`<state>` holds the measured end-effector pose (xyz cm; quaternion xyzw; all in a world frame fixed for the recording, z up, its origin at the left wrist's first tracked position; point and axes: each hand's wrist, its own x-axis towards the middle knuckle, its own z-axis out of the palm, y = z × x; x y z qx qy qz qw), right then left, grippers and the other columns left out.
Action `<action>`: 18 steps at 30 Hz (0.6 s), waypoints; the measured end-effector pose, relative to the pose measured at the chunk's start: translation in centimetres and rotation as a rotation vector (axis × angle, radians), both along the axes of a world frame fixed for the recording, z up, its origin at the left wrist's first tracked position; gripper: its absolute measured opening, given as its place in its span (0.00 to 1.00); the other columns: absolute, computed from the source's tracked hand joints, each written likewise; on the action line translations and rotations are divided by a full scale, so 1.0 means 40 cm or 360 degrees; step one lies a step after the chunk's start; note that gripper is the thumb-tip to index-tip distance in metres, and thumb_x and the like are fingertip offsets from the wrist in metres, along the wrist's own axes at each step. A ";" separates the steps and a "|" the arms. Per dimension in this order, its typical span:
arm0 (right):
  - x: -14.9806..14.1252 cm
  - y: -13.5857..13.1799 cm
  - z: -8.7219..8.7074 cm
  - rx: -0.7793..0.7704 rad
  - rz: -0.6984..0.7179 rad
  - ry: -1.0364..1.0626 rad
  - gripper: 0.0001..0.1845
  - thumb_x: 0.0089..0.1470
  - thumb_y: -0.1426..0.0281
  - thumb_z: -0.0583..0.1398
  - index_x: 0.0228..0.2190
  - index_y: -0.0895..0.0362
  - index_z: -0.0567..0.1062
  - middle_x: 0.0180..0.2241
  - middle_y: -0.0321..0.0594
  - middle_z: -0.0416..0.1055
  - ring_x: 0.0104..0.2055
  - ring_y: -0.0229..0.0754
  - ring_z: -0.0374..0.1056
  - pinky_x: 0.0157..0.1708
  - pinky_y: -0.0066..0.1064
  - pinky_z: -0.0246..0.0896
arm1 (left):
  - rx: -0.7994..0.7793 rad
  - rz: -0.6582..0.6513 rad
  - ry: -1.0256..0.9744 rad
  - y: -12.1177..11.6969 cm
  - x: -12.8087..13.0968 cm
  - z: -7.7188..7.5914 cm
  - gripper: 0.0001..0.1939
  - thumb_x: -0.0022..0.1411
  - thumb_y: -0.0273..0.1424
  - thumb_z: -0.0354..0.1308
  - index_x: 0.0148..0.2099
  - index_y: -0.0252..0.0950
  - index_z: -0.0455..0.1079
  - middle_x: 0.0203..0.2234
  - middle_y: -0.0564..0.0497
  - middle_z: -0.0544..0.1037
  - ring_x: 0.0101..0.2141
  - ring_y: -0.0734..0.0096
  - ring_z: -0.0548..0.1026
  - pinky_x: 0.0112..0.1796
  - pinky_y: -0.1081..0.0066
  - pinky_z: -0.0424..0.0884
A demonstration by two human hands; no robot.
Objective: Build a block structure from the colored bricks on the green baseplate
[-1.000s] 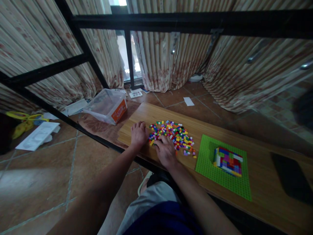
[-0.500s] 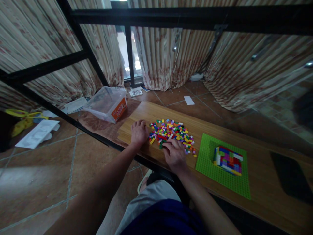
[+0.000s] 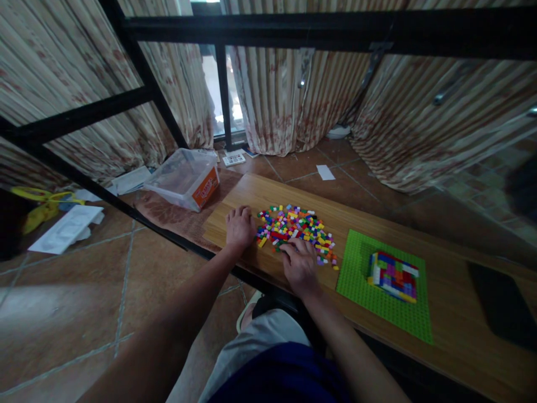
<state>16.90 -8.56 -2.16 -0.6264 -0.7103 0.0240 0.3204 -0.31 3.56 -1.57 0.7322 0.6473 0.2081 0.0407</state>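
Loose toy building bricks [image 3: 293, 221] in many colours lie spread over the wooden table top. At the left edge of this pile my left hand [image 3: 240, 226] rests palm down, its fingers lightly bent and holding nothing visible. My right hand [image 3: 300, 266] is at the near side of the pile with thumb and fingertips drawn together. Small green bricks show right by those fingertips; what is between them is too small to make out. To the right, a green baseplate [image 3: 356, 285] carries a block-shaped build [image 3: 394, 277] of multicoloured bricks.
A clear plastic box [image 3: 180, 176] with an orange label stands on the floor mat beyond the table's left end. A dark flat object [image 3: 499, 302] lies on the table [image 3: 272, 190] at the right. Black metal bars [image 3: 293, 31] cross in front of the curtains.
My right hand has shifted a little to the right along the near edge of the pile, then stayed nearly still. My left hand has kept its place.
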 end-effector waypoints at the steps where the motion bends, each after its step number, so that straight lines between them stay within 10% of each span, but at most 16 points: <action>1: 0.006 -0.002 -0.001 -0.0008 -0.0009 0.0005 0.09 0.59 0.72 0.57 0.36 0.51 0.78 0.43 0.42 0.71 0.46 0.49 0.61 0.46 0.42 0.54 | 0.0002 -0.0002 0.0001 0.000 -0.001 -0.001 0.17 0.66 0.31 0.48 0.53 0.37 0.70 0.54 0.43 0.73 0.53 0.52 0.67 0.54 0.54 0.62; 18: 0.004 -0.013 0.040 0.0008 -0.0055 0.0269 0.08 0.61 0.69 0.56 0.34 0.53 0.77 0.41 0.43 0.74 0.45 0.48 0.65 0.48 0.41 0.57 | 0.0043 -0.0006 0.0047 0.003 -0.003 -0.002 0.18 0.66 0.32 0.48 0.54 0.37 0.70 0.54 0.43 0.74 0.53 0.51 0.68 0.53 0.54 0.63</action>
